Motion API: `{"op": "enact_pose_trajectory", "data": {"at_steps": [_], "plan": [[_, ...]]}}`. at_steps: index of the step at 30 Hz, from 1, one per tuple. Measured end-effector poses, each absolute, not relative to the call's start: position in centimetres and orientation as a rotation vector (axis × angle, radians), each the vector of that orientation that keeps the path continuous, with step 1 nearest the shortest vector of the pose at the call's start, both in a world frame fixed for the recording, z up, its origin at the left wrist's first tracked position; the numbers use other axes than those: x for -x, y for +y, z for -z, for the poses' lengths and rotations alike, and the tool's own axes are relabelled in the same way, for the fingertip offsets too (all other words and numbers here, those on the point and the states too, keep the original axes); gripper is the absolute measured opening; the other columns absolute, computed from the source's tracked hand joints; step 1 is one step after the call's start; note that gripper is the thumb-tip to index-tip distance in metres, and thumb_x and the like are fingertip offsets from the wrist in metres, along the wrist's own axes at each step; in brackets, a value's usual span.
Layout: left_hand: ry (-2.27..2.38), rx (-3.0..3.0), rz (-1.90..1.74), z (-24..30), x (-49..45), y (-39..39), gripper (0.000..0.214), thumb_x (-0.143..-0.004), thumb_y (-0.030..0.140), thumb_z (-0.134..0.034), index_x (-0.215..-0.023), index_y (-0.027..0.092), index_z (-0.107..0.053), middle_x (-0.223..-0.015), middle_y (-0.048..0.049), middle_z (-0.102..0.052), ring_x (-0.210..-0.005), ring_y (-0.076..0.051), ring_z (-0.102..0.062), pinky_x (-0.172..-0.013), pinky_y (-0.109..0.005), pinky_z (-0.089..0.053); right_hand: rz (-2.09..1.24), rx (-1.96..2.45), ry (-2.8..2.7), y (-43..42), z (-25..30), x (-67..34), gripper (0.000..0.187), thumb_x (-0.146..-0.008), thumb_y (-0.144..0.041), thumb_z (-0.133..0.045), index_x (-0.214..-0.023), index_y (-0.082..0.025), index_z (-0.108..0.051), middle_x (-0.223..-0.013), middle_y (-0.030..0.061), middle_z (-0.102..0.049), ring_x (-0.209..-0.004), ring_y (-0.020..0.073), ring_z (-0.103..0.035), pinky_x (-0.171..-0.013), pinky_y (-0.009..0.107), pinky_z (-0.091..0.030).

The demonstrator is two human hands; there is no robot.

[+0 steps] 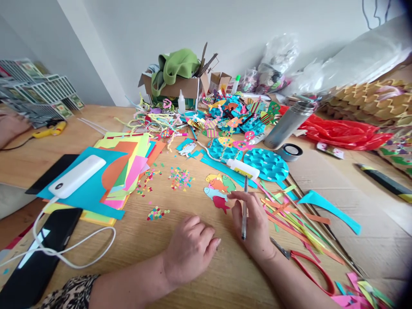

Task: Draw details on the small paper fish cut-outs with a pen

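Observation:
My right hand (pixel 252 223) holds a pen (pixel 245 210), which leans across the fingers with one end pointing up. Just beyond its fingertips lies a small pile of paper fish: a red fish (pixel 220 203), a light blue fish (pixel 212 194), a green fish (pixel 229 183) and an orange fish (pixel 219 184). My left hand (pixel 193 246) rests on the table, closed with the fingers curled; nothing shows in it. Paper confetti (pixel 180 178) and small round paper dots (pixel 156 213) are scattered farther left. A white glue bottle (pixel 243 168) lies behind the fish.
Red-handled scissors (pixel 313 270) and paper strips (pixel 299 219) lie right of my right arm. Coloured sheets (pixel 86 159), a power bank (pixel 79 176) and a phone (pixel 40 257) are at left. A metal flask (pixel 288 126) stands behind. Another person's hand (pixel 13 126) shows far left.

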State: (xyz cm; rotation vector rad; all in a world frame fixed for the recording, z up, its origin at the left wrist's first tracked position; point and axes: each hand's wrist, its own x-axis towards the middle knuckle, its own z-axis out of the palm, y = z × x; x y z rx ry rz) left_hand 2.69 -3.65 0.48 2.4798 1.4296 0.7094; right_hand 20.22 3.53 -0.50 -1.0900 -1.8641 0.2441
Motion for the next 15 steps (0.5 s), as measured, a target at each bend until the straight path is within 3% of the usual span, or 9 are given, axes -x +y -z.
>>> {"op": "enact_pose_trajectory", "data": {"at_steps": [5, 10, 15], "plan": [[1.422, -2.479, -0.743, -0.46, -2.70, -3.69, 0.010, -0.092, 0.019, -0.052, -0.092, 0.018, -0.062, -0.071, -0.0034, -0.062, -0.074, -0.024, -0.058, -0.072, -0.039, -0.048, -0.194, 1.012, -2.046, 2.88, 0.18, -20.47, 0.024, -0.079, 0.000, -0.049, -0.086, -0.022, -0.055, -0.071, 0.0018, -0.061, -0.064, 0.0186, -0.054, -0.060, 0.031, -0.042], [1.416, -2.461, -0.750, -0.47, -2.64, -3.55, 0.013, -0.094, 0.020, -0.050, -0.094, 0.017, -0.063, -0.072, -0.0040, -0.062, -0.075, -0.024, -0.058, -0.071, -0.040, -0.049, -0.141, 1.012, -2.203, 2.76, -0.19, -20.34, 0.024, -0.079, -0.001, -0.047, -0.088, -0.021, -0.057, -0.066, 0.0026, -0.060, -0.063, 0.0199, -0.053, -0.059, 0.031, -0.039], [1.418, -2.436, -0.739, -0.37, -2.61, -3.49, 0.015, -0.094, 0.018, -0.048, -0.095, 0.018, -0.063, -0.072, -0.0045, -0.062, -0.074, -0.024, -0.057, -0.069, -0.040, -0.048, -0.114, 1.038, -2.241, 3.11, -0.29, -20.37, 0.028, -0.080, 0.000, -0.046, -0.095, -0.020, -0.058, -0.074, 0.0057, -0.065, -0.081, 0.0260, -0.058, -0.069, 0.037, -0.042]]}}
